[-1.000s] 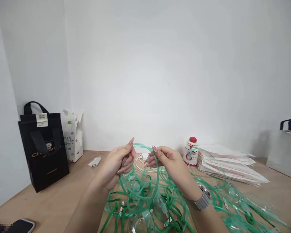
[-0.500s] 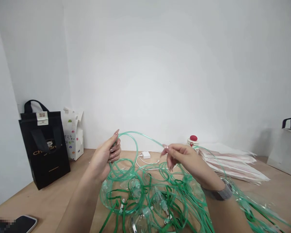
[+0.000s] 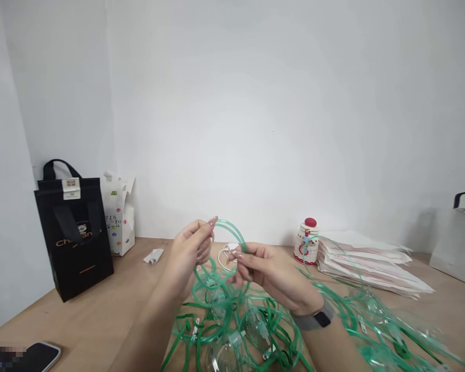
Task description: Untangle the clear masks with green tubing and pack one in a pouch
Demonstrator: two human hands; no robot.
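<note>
Clear green tubing [image 3: 232,228] arcs in a loop of two strands between my hands above the table. My left hand [image 3: 196,243] pinches the loop at its left side, fingers curled. On the loop's right side, the fingers of my right hand [image 3: 251,261] are closed around the tubing. Below lies a tangle of clear oxygen masks [image 3: 227,354] with green elastic straps [image 3: 188,330] and more coiled tubing. Further masks and tubing [image 3: 375,310] spread over the table on the right, partly behind my right forearm, which wears a watch [image 3: 321,316].
A black bag [image 3: 75,248] and a white printed bag [image 3: 120,217] stand at the left. A red-topped jar [image 3: 306,243], stacked papers [image 3: 368,261] and a white bag [image 3: 457,248] are at the right. A phone [image 3: 41,356] lies front left; a crumpled white wrapper [image 3: 153,256] lies behind.
My right hand has moved left, towards my left hand, and the stretched strand now runs in the loop. My left hand has shifted slightly right. The jar and wrapper now show more fully.
</note>
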